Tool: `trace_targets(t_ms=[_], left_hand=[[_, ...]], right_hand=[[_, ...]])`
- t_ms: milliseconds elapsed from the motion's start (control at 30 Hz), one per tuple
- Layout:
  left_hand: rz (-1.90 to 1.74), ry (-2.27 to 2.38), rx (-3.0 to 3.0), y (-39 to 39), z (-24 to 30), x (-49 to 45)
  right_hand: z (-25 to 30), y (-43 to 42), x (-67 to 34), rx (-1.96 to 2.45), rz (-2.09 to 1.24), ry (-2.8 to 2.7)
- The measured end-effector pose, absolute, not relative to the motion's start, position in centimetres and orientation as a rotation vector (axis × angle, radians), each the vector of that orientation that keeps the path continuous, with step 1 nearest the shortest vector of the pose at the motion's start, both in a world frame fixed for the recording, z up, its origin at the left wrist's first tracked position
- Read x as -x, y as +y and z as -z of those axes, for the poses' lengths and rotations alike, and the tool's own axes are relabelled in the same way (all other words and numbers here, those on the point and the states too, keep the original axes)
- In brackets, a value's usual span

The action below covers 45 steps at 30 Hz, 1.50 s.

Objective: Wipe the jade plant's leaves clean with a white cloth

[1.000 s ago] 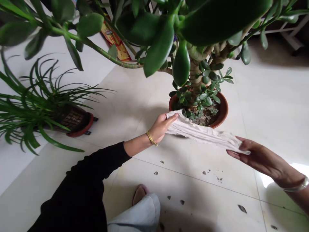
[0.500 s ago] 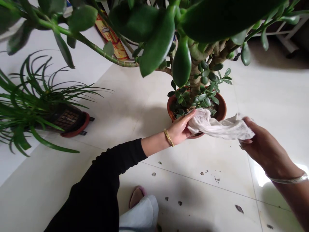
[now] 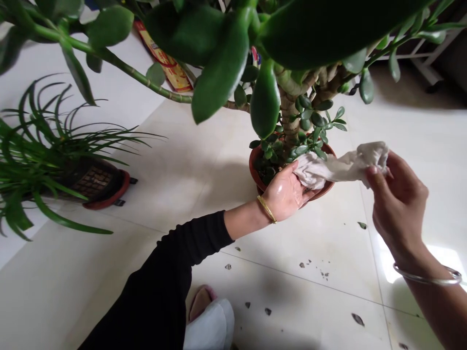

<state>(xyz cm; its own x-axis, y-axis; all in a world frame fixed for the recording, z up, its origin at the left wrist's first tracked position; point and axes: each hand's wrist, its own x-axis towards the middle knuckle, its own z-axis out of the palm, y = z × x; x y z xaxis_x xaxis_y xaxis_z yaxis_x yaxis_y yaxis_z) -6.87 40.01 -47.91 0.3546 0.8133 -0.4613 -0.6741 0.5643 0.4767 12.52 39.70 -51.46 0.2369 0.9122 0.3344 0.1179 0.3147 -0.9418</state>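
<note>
A damp-looking white cloth (image 3: pixel 337 169) stretches between my two hands in front of the potted jade plant (image 3: pixel 291 121). My left hand (image 3: pixel 286 194), palm up with a gold bracelet at the wrist, holds the cloth's left end, with its thumb along the edge and most fingers hidden beneath. At the other end, my right hand (image 3: pixel 396 194) pinches the bunched cloth between thumb and fingers, a silver bangle on its wrist. Part of the terracotta pot (image 3: pixel 255 167) is covered by the cloth and my left hand. Thick glossy leaves (image 3: pixel 222 73) fill the top of the view.
A spiky-leaved plant in a dark pot (image 3: pixel 97 180) stands on a red saucer (image 3: pixel 113 197) at left by the white wall. Fallen leaves (image 3: pixel 358 319) and bits lie on the tiled floor. A red-yellow packet (image 3: pixel 168 61) and a white metal frame (image 3: pixel 425 63) are behind.
My right hand has turned and risen, bunching its end of the cloth. My left palm has opened further into view. A fallen leaf near the right hand now shows fully.
</note>
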Motion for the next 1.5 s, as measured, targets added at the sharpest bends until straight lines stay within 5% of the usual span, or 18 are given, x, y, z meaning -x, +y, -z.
trace_targets(t_ms=[133, 267, 1500], left_hand=[[-0.995, 0.623, -0.242, 40.5, 47.8, 6.4], [-1.02, 0.651, -0.23, 41.0, 48.1, 6.1], [-1.034, 0.658, -0.237, 41.5, 48.5, 7.0]], right_hand=[[51.1, 40.8, -11.5, 1.115, -0.213, -1.65], [51.2, 41.9, -10.3, 1.037, -0.018, -1.966], [53.2, 39.3, -11.6, 0.901, -0.029, -2.115]])
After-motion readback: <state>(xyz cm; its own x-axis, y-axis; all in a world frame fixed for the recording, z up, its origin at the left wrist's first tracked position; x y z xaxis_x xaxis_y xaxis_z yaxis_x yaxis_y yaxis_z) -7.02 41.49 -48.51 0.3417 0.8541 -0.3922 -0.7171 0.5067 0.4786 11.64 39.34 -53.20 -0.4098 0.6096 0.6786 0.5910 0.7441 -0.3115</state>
